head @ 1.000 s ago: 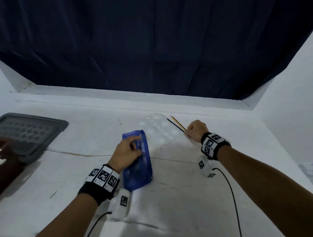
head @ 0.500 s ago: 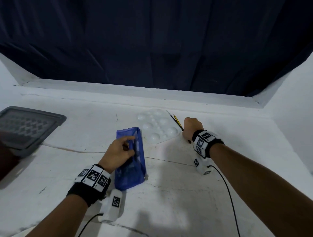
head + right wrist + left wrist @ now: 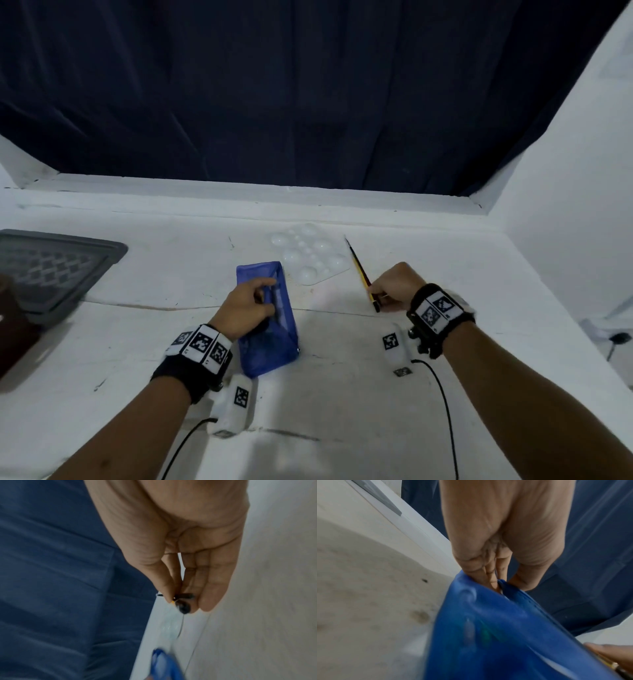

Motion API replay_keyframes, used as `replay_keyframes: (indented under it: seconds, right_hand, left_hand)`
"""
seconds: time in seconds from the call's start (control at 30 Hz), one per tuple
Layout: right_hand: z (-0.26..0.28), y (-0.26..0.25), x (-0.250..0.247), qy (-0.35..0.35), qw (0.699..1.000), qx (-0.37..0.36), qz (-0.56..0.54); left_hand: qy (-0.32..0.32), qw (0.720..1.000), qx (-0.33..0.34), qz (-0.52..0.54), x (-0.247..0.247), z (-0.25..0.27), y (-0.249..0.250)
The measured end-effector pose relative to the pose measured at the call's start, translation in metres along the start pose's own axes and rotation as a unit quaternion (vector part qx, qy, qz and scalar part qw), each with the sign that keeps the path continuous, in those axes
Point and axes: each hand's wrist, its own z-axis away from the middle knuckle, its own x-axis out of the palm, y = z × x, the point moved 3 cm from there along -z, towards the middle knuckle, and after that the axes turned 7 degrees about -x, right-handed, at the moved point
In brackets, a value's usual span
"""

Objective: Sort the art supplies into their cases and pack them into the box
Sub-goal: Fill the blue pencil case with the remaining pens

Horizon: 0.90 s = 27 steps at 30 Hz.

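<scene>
While one blue pouch point(image 3: 270, 325) lay on the table point(image 3: 342, 394), the left hand point(image 3: 245, 310) gripped its rim. The right hand point(image 3: 394, 286) pinched two thin sticks point(image 3: 359, 267), a pencil and a brush.

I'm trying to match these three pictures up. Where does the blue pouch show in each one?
Head: blue pouch at centre, on the white table, gripped by the left hand.
Left wrist: fills the lower right, fingers at its top edge.
Right wrist: a blurred blue patch at the bottom edge.
Shared landmark: the dark blue curtain.

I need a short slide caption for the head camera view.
Left hand holds the blue mesh pouch open while right hand pinches two thin sticks beside the palette.
</scene>
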Motion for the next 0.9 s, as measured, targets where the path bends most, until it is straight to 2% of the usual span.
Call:
replay_keyframes:
  seconds: [0.07, 0.13, 0.23, 0.37, 0.7, 0.8, 0.9]
  right_hand:
    - [0.039, -0.002, 0.021, -0.023, 0.991, 0.004, -0.132]
    - [0.076, -0.009, 0.051, -0.086, 0.976, 0.006, -0.201]
    - [0.112, -0.013, 0.097, -0.161, 0.964, 0.028, -0.211]
    - [0.143, -0.009, 0.141, -0.218, 0.951, 0.046, -0.216]
    - [0.172, -0.007, 0.159, -0.193, 0.951, 0.088, -0.224]
    - [0.171, -0.016, 0.157, -0.18, 0.962, 0.077, -0.19]
    - [0.163, -0.036, 0.157, -0.154, 0.98, 0.042, -0.122]
  left_hand:
    - [-0.03, 0.999, 0.009, 0.008, -0.005, 0.011, -0.003]
    - [-0.055, 0.998, 0.015, 0.02, -0.012, 0.021, -0.008]
    - [-0.065, 0.997, 0.024, 0.035, -0.025, 0.035, -0.016]
    - [-0.06, 0.995, 0.034, 0.075, -0.043, 0.053, -0.023]
    - [0.015, 0.994, 0.075, 0.076, -0.075, 0.072, -0.025]
    - [-0.015, 0.994, 0.089, 0.054, -0.073, 0.073, -0.022]
    - [-0.078, 0.991, 0.096, 0.044, -0.066, 0.078, -0.019]
